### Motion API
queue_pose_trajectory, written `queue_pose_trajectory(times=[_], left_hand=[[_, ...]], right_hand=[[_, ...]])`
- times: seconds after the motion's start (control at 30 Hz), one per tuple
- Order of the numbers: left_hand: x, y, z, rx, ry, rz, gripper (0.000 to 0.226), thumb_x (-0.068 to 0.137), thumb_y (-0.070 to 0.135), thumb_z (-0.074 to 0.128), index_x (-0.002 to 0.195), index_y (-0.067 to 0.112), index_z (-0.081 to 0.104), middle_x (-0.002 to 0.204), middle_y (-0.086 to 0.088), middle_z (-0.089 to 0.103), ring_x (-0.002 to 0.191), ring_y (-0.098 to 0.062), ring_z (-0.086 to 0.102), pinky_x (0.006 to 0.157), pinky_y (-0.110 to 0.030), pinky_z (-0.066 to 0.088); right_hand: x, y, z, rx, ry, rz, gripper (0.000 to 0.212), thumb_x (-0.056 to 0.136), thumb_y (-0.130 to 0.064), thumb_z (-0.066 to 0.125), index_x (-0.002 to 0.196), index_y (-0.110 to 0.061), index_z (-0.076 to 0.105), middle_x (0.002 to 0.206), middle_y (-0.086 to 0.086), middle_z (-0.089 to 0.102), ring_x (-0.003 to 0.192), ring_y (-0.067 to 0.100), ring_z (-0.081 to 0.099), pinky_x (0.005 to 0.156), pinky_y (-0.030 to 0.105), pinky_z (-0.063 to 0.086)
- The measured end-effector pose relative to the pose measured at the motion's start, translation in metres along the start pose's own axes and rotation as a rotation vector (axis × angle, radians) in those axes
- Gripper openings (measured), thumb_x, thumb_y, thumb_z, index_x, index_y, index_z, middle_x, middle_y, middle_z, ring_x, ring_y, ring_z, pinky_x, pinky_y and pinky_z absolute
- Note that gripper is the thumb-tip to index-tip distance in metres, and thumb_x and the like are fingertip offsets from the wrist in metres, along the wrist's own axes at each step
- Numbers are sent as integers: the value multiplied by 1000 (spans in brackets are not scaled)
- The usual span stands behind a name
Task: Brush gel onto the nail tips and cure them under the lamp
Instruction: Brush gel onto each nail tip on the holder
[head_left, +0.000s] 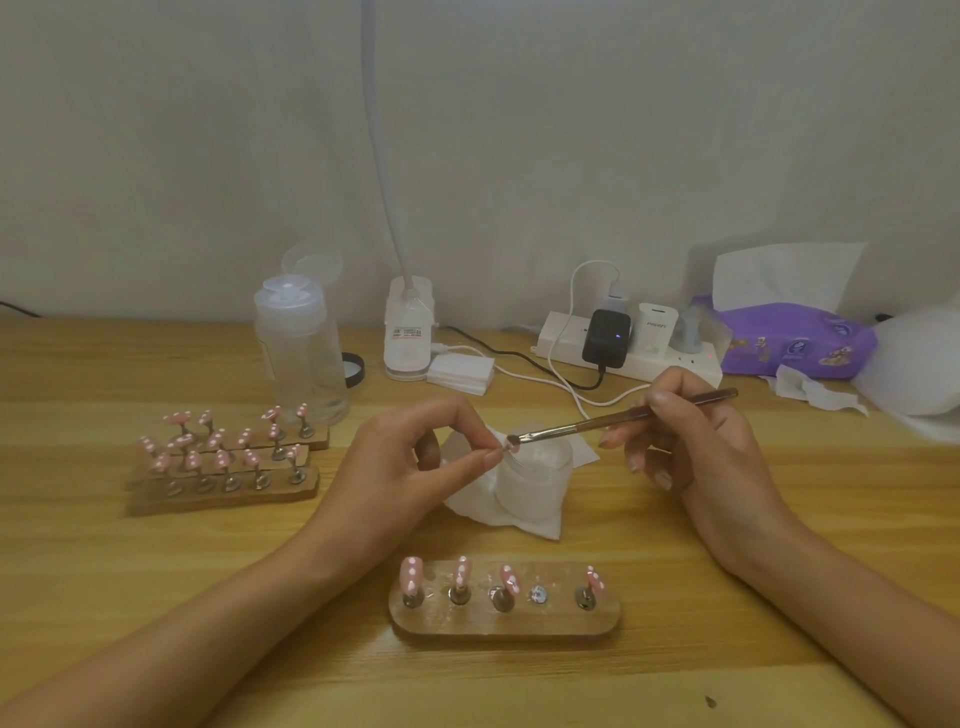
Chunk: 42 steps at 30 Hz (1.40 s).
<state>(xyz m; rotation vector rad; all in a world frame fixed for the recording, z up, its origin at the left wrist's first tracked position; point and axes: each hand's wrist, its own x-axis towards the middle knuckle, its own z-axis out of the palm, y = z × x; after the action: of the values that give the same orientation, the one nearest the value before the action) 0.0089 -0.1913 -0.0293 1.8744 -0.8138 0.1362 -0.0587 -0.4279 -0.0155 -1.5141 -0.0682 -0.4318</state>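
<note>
A wooden table (156, 571) carries a gooseneck lamp (382, 156) at the back wall. The left hand (410, 462) pinches one pink nail tip (503, 448) between thumb and forefinger above a frosted jar (535, 478). The right hand (691, 447) grips a brush (587, 426), bristles touching that tip. Nearer, a stand (504, 621) holds four dotted pink tips.

Premises appear to be a home nail-art station: a wooden surface (156, 597) set against a plain wall (571, 130). Household power strip (563, 332) with plugged chargers and a purple tissue pack (800, 340) at upper right. Wooden racks (223, 493) of pink nail tips (411, 574) at left and lower centre, dispenser bottle (301, 353) behind.
</note>
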Motion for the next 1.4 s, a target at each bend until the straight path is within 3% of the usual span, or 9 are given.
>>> queue_pose_trajectory(times=[0.13, 0.23, 0.4, 0.63, 0.8, 1.07, 1.4], left_hand=[[1, 1, 0, 39, -21, 15, 3, 83, 34, 72, 82, 34, 69, 74, 24, 63, 56, -6, 44, 60, -9, 42], [0, 1, 0, 33, -28, 36, 8, 85, 26, 73, 83, 33, 69, 84, 24, 67, 54, -7, 42, 58, -11, 42], [-1, 1, 1, 13, -16, 60, 9, 85, 21, 75, 81, 27, 70, 81, 24, 66, 52, -5, 40, 56, -10, 37], [-1, 1, 1, 8, -13, 56, 8, 85, 18, 75, 82, 23, 70, 71, 30, 61, 52, -4, 40, 56, -7, 36], [-1, 1, 0, -9, -12, 48, 8, 85, 17, 75, 82, 23, 70, 81, 25, 66, 52, -4, 40, 56, -7, 36], [-2, 1, 0, -1, -10, 54, 7, 85, 17, 75, 82, 22, 71, 77, 28, 64, 53, -5, 40, 57, -7, 38], [-2, 1, 0, 25, -4, 68, 11, 86, 17, 75, 81, 26, 69, 71, 32, 60, 53, -4, 41, 58, -6, 38]], right_hand=[[0, 1, -2, -13, 29, 9, 38, 99, -21, 49, 65, -32, 61, 72, 12, 72, 48, 11, 53, 40, 16, 36], [0, 0, 0, 9, -17, -12, 29, 93, -28, 51, 67, -33, 62, 75, 11, 73, 49, 12, 55, 41, 17, 37], [1, 2, 0, -8, 20, 5, 31, 94, -27, 52, 66, -32, 61, 72, 10, 73, 47, 11, 51, 39, 16, 34], [1, 2, 0, 2, 39, 14, 25, 89, -29, 53, 65, -31, 60, 70, 10, 72, 45, 10, 49, 39, 16, 32], [1, 2, 2, 1, -16, -5, 28, 92, -28, 51, 66, -32, 60, 71, 10, 73, 46, 11, 50, 40, 16, 33], [1, 3, 1, -9, -1, -1, 26, 93, -26, 51, 68, -28, 59, 71, 11, 72, 46, 11, 49, 39, 16, 32], [1, 2, 1, -19, 31, 3, 38, 98, -21, 49, 63, -33, 59, 69, 9, 72, 44, 10, 47, 39, 16, 30]])
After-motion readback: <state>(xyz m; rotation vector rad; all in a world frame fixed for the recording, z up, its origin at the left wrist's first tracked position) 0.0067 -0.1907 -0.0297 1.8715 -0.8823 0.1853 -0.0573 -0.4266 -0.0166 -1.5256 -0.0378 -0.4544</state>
